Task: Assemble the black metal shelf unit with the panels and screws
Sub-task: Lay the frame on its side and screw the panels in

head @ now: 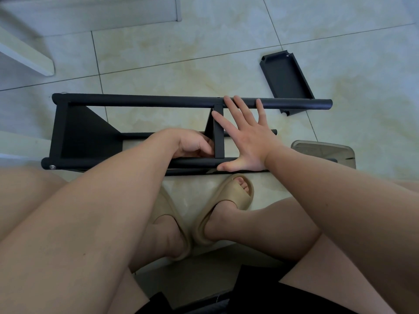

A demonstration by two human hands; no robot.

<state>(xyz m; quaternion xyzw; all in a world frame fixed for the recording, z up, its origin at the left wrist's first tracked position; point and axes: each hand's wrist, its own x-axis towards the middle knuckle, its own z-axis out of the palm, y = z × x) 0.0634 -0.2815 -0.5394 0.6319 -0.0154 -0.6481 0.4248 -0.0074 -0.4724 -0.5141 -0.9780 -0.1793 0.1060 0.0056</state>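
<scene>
Shelf frame (140, 102): black, lying on its side across the middle of the tiled floor (181, 64), tubes running left to right
End panel (86, 137): fitted at the frame's left end, a silver screw head (52, 167) at its near corner
Middle panel (219, 141): standing between the far and near tubes
Left hand (192, 145): fingers curled against the middle panel's left face by the near tube; cannot tell whether anything is pinched
Right hand (247, 141): flat and spread wide, holding nothing, fingertips on the far tube, index finger on the middle panel, thumb on the near tube
Loose panel (286, 80): flat on the floor towards its far right, one end under the far tube's tip
Clear plastic tray (324, 151): floor's right edge
Beige sandals (233, 196): on both feet, just near of the frame
</scene>
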